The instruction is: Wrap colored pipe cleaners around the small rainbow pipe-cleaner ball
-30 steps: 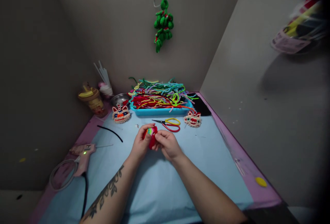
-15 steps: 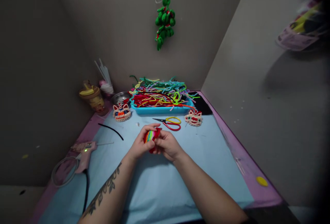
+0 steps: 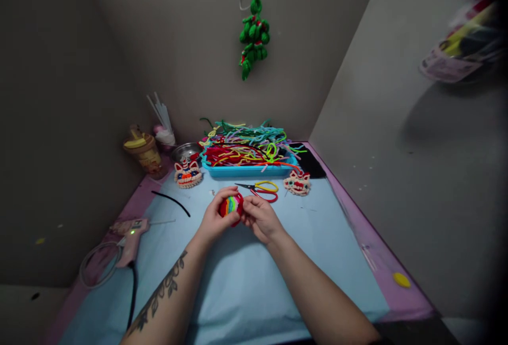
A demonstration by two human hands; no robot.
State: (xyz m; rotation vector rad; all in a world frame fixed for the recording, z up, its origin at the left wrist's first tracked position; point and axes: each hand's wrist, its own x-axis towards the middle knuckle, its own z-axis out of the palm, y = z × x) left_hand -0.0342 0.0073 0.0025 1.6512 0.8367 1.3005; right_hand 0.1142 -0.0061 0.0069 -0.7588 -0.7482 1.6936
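Note:
My left hand is closed round a small round piece of fuzzy chenille stems, with orange, blue, green, yellow and pink stripes inside a red rim. At the piece's right side, my right hand pinches the red edge between thumb and fingers; its fingertips partly hide that spot. Just beyond the hands lie scissors with one yellow and one red handle, blades pointing left. Two chenille lion-like faces rest farther back, an orange-mouthed one on the left and a red-and-white one on the right.
A blue tray heaped with coloured chenille stems stands at the back, beside a metal bowl. On the left are a pink glue gun with a lit green light, a black stem and a cup. A yellow disc lies right.
The striped piece has turned so that its round face and red rim show more. My right hand has shifted slightly right, from over the piece to its edge.

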